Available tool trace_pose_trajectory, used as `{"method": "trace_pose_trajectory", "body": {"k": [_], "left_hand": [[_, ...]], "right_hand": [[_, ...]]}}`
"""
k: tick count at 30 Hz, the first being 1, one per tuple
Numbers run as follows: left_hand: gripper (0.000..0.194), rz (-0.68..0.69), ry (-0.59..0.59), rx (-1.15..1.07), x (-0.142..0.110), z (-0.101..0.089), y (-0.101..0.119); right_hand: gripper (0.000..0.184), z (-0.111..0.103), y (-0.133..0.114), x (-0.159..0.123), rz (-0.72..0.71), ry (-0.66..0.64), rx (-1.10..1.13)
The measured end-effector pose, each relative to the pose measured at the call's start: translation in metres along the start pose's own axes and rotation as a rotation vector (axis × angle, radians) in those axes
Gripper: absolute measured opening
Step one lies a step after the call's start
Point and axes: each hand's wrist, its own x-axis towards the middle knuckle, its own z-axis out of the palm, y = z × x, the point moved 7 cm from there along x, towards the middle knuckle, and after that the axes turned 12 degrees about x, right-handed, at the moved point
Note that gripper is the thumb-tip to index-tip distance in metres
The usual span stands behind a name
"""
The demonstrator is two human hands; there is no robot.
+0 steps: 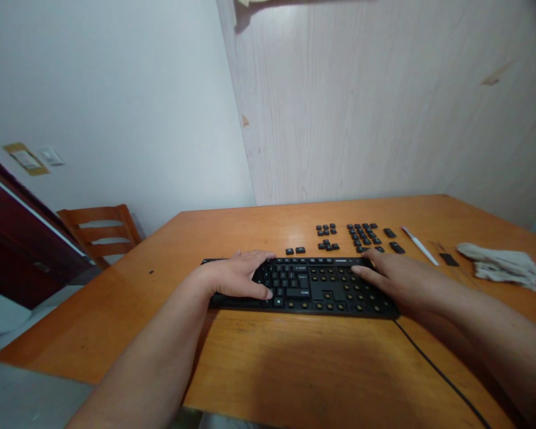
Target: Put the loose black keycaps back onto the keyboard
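Observation:
A black keyboard [315, 286] lies on the wooden table [295, 363], upside-down to me, with many keycaps off its right half. My left hand [236, 277] rests on its left end, fingers curled over the far edge and thumb at the near edge. My right hand [395, 279] lies on the right end, fingers bent and pressed onto the bare key sockets. Several loose black keycaps [361, 233] sit in groups on the table just beyond the keyboard.
A white pen-like tool [420, 245], a small black piece [449, 259] and a crumpled grey cloth [504, 266] lie at the right. The keyboard's cable [433, 366] runs to the near right edge. A wooden chair [100, 229] stands at the left; a panelled wall is behind.

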Motion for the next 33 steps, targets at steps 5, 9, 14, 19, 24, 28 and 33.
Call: {"method": "trace_pose_trajectory", "body": {"k": [5,9,14,19,24,28,33], "left_hand": [[0.105,-0.03,0.005,0.004,0.003,0.0033,-0.0011],[0.114,-0.055,0.018,0.05,0.0063,0.0066,-0.0002],[0.117,-0.058,0.034,0.062,0.0083,0.0081,0.0014],[0.116,-0.064,0.037,0.06,0.0079,0.0078,0.001],[0.108,-0.062,0.028,0.032,0.0032,0.0046,-0.0017],[0.096,-0.007,0.035,-0.048,0.0007,0.0008,-0.0023],[0.105,-0.038,0.018,0.017,0.0046,0.0034,-0.0024]], "right_hand": [[0.06,-0.0004,0.0,-0.0007,0.004,-0.002,-0.005],[0.059,-0.0002,0.0006,-0.0004,0.004,-0.004,-0.009],[0.062,0.0016,0.0039,0.0014,-0.011,-0.018,0.012],[0.06,0.0012,0.005,0.0014,0.003,-0.028,0.012],[0.058,-0.0014,-0.0002,-0.0016,0.023,-0.062,-0.004],[0.057,-0.0032,-0.0028,-0.0034,0.019,-0.054,-0.008],[0.057,-0.0011,0.0013,-0.0021,0.016,-0.028,0.0]]}}
